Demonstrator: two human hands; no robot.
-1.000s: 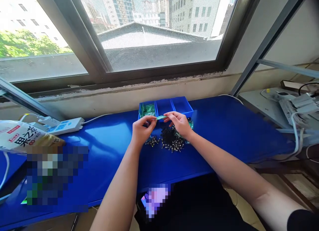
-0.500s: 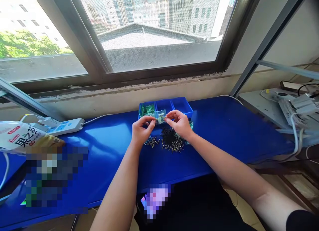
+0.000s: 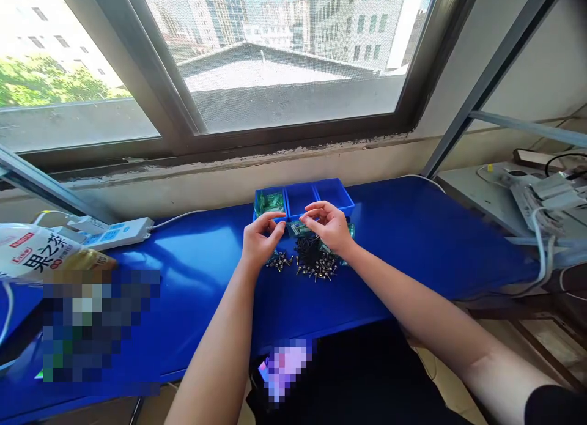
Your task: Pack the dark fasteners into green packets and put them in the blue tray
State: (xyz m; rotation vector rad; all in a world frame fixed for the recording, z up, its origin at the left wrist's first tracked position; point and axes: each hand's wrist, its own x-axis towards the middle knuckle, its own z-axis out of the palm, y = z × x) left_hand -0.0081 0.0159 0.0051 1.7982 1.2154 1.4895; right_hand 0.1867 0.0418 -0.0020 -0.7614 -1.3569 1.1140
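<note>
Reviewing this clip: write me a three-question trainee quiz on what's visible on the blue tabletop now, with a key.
1. Multiple choice: which compartment of the blue divided bin holds the green packets?
A) middle
B) right
C) left

2. True or false: the white power strip lies to the left of the bin.

3. Fill in the blank: the larger heap of metal-ended parts lies on the ____-coloured tabletop.

Key: 1: C; 2: true; 3: blue
</note>
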